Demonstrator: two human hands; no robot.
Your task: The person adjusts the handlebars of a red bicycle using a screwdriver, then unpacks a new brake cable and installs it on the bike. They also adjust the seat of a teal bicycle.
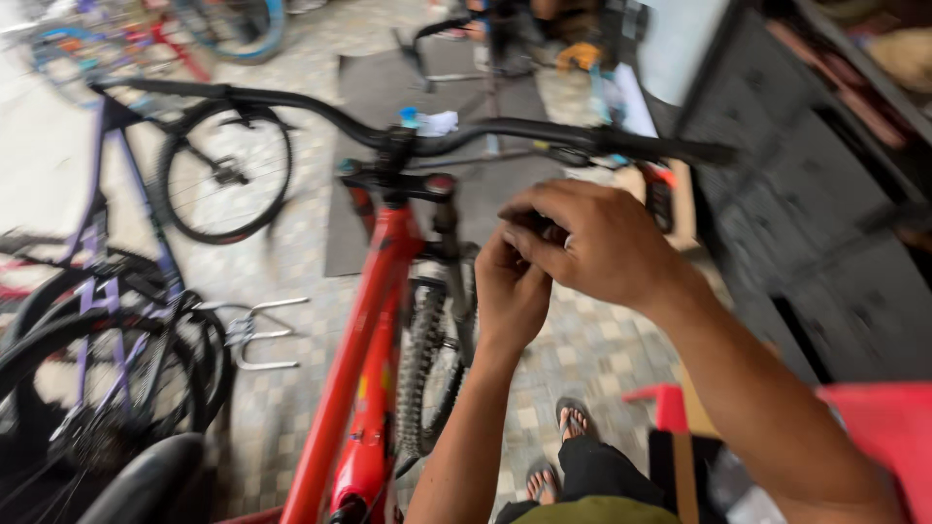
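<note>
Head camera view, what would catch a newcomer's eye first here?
The red bicycle frame running up the middle to its black handlebar. Just right of it, the left hand and right hand meet around something small and dark. A purple bicycle stands at the left.

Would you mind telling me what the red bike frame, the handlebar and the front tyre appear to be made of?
Frame: probably painted metal; glossy red coat with soft highlights along the tube, though the alloy cannot be told.
Handlebar: likely metal or composite, matte black, thin and smoothly curved; the blur leaves it open.
Tyre: black rubber, dull, with raised knobs along the tread.
</note>
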